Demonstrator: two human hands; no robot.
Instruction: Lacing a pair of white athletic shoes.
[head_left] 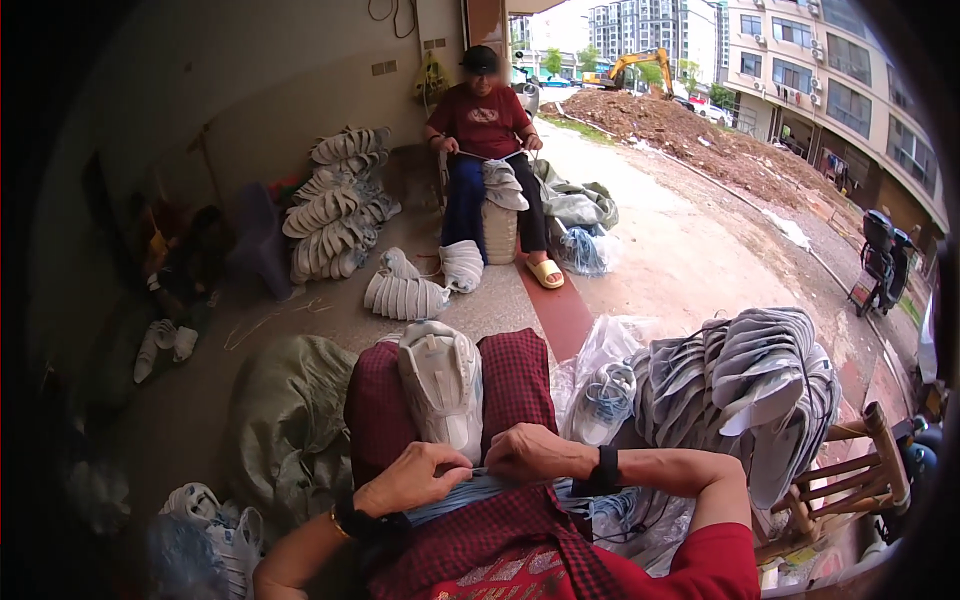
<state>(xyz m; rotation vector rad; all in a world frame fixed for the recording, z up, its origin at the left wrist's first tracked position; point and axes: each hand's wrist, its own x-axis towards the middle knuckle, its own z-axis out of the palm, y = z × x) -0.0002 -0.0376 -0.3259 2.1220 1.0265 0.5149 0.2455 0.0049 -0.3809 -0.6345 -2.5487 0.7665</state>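
White shoe upper point(441, 385) lies on the lap at 12 o'clock of both hands, left hand point(412, 477) and right hand point(532, 452) pinching blue laces point(470, 492) at its heel end; mid-lacing, next probably threading through.

Concrete floor point(330, 320), stacks of white shoe uppers point(335, 205), olive sack point(285, 420), clear plastic bags point(610, 345) lying on it

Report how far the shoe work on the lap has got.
Done: tied bundles of uppers lie by the wall. In hand: a white shoe rests on the lap, while the left hand and right hand pinch blue-grey material at its near end. Left: a big stack waits on the right.
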